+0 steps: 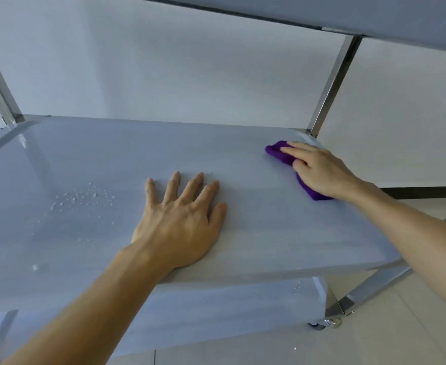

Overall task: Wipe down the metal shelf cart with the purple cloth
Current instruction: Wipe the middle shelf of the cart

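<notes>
On the droplet-speckled middle shelf (243,159), left hand (182,219) flat, right hand (319,169) flat atop purple cloth (277,151), pale wall (190,75) behind.

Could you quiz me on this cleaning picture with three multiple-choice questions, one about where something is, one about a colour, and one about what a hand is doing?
1. Where on the middle shelf is the cloth?
A. far right corner
B. near left corner
C. hanging off the front edge

2. What colour is the cloth?
A. yellow
B. purple
C. white

3. What is the left hand doing?
A. gripping a cart post
B. holding a spray bottle
C. lying flat, fingers spread, on the shelf

Answers:
1. A, the cloth sits under the right hand close to the far right post.
2. B, it shows deep purple against the pale shelf.
3. C, the palm is down on the bare surface, right of the water droplets, and holds nothing.
</notes>
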Available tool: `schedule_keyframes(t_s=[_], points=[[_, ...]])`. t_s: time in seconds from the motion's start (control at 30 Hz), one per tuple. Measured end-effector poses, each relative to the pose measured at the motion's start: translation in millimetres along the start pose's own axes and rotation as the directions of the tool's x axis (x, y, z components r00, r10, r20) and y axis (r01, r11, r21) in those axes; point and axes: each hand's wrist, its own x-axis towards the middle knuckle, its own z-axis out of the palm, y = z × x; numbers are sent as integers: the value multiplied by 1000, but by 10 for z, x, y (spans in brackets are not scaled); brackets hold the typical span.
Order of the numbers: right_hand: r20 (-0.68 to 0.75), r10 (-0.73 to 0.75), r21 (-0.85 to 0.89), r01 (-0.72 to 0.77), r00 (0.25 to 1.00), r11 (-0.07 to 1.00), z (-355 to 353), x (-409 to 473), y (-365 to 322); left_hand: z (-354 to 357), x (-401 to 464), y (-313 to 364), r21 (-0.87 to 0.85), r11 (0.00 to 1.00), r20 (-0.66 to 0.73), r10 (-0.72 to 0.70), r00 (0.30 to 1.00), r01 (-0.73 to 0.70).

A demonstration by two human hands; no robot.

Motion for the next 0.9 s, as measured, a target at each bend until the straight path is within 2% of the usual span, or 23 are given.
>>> schedule_keyframes(t_s=[0.07, 0.13, 0.2, 0.23, 0.27, 0.33, 0.43, 0.5, 0.53, 0.6, 0.67, 0.73, 0.8, 0.9], points=[[-14, 204, -91, -205, 979, 975, -21, 205, 192, 12, -28, 44, -2, 1000, -2, 3, 1000, -3], [-22, 337, -133, -336, 941, 932, 7, 448, 228, 25, -55, 97, 1, 1000, -17, 8, 1000, -8], [-43, 393, -96, -396, 918, 913, 83, 690, 55, 30, -68, 144, 2, 1000, -37, 5, 999, -5], [-44, 371, -69, -374, 927, 925, 137, 783, -83, 29, -66, 160, 4, 1000, -45, 6, 999, -5], [-37, 304, -43, -305, 952, 951, 196, 853, -240, 23, -58, 167, 4, 1000, -51, 6, 999, -6], [15, 76, -3, -76, 997, 997, 309, 851, -569, 14, -40, 157, 3, 1000, -45, 2, 999, -2], [75, -246, 55, 243, 966, 969, 346, 556, -783, -1, -52, 114, 0, 1000, -50, 11, 999, -11], [71, -354, 102, 346, 933, 933, 289, 322, -635, -16, -87, 94, 6, 1000, -55, 19, 998, -18], [58, -353, 113, 345, 934, 932, 249, 264, -494, -25, -107, 94, 8, 1000, -57, 22, 998, -21], [20, -232, 78, 230, 973, 970, 173, 309, -154, -38, -136, 104, 3, 1000, -60, 31, 998, -31], [11, 16, -15, -15, 1000, 1000, 111, 468, 97, -38, -148, 118, 0, 999, -62, 41, 997, -41], [6, 228, -80, -227, 974, 971, 107, 624, 125, -40, -141, 137, 4, 999, -63, 41, 997, -41], [-9, 250, -54, -250, 968, 967, 174, 713, -69, -44, -139, 147, 8, 999, -55, 31, 998, -30], [25, 65, 42, -66, 998, 997, 291, 622, -552, -77, -130, 131, -77, 997, -67, 4, 998, -9]])
